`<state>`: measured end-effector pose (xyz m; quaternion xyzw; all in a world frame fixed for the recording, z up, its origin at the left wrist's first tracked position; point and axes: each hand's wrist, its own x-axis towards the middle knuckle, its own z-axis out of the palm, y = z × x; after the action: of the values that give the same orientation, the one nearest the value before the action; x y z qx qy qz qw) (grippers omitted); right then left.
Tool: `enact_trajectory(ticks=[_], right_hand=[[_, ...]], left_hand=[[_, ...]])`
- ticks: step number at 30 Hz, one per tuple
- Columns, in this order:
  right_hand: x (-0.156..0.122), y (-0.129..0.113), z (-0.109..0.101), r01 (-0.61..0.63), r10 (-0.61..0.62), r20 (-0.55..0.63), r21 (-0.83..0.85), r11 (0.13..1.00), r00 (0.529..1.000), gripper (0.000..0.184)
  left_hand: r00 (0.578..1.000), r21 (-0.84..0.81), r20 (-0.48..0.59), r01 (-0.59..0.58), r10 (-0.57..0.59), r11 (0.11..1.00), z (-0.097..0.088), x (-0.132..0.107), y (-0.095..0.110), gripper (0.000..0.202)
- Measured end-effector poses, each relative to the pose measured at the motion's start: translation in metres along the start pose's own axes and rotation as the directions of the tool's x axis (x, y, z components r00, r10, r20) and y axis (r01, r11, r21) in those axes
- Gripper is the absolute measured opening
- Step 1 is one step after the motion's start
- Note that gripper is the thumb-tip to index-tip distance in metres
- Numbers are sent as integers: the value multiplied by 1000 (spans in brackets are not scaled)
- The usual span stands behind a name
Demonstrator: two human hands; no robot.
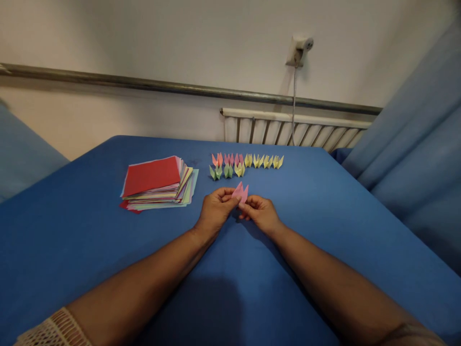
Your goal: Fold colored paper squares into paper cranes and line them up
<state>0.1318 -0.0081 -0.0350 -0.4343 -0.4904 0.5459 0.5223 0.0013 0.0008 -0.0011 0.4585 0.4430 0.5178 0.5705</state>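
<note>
Both hands meet over the middle of the blue table. My left hand and my right hand each pinch a small pink folded paper piece held between them, just above the cloth. Beyond it lie two rows of several finished folded pieces in orange, pink, yellow and green. A stack of coloured paper sheets with a red sheet on top sits to the left of my left hand.
A metal rail runs along the wall behind the table. A white slatted rack and a wall plug with a cable are at the back right. Blue fabric hangs at the right edge.
</note>
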Motion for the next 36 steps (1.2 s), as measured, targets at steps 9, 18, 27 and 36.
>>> enact_trajectory(ticks=[9,18,27,36], right_hand=[[0,-3,-11,150,-153,-35,-90,985,988,30],[-3,-9,-4,-19,17,13,154,988,1000,36],[-6,-13,-3,-125,102,112,229,965,989,34],[-2,-10,-12,-68,38,187,155,986,982,33]], left_hand=[[999,-38,44,33,-31,999,-2,1,2,30],[991,140,-24,-129,134,982,-4,4,4,22],[981,244,23,-191,191,951,-1,-4,8,16],[985,176,83,-166,153,970,-6,2,7,13]])
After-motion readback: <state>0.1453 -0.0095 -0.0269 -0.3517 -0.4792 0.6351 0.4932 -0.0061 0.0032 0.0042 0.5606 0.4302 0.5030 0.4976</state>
